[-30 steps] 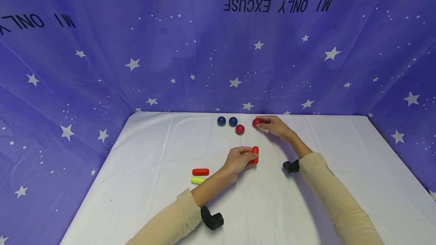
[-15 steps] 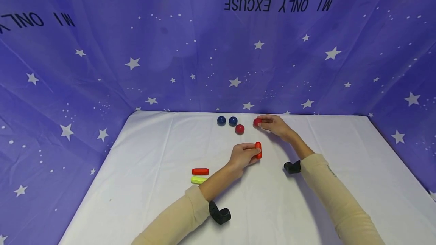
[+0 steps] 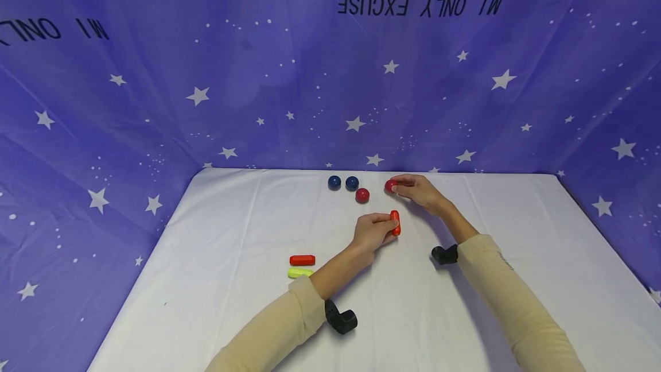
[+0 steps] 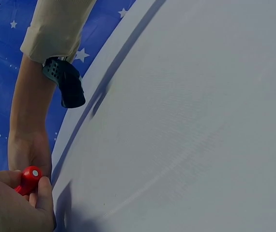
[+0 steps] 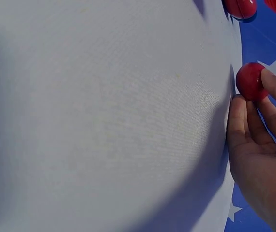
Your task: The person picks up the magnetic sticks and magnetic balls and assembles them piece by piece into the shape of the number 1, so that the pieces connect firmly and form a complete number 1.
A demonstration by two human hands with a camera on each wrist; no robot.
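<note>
My left hand (image 3: 373,232) pinches a short red stick (image 3: 395,223) between thumb and fingers, above the middle of the table. In the left wrist view, the red stick's rounded end (image 4: 32,175) shows a white dot. Near the table's back edge, my right hand (image 3: 420,193) holds a red ball (image 3: 391,186) with thumb and fingertips. The right wrist view shows the thumb on the red ball (image 5: 250,82) and the fingers beneath it. Another red ball (image 3: 362,196) lies to the left of that hand, close to two dark blue balls (image 3: 352,183).
Left of the left forearm lie a second red stick (image 3: 302,260) and a yellow-green stick (image 3: 299,273), whose right end meets the sleeve in this view. White cloth covers the table (image 3: 232,303). A purple star-printed curtain (image 3: 289,73) stands behind and at both sides.
My left hand has moved forward and to the right with the red stick, toward the right hand. The right hand stays almost in place, holding the red ball.
</note>
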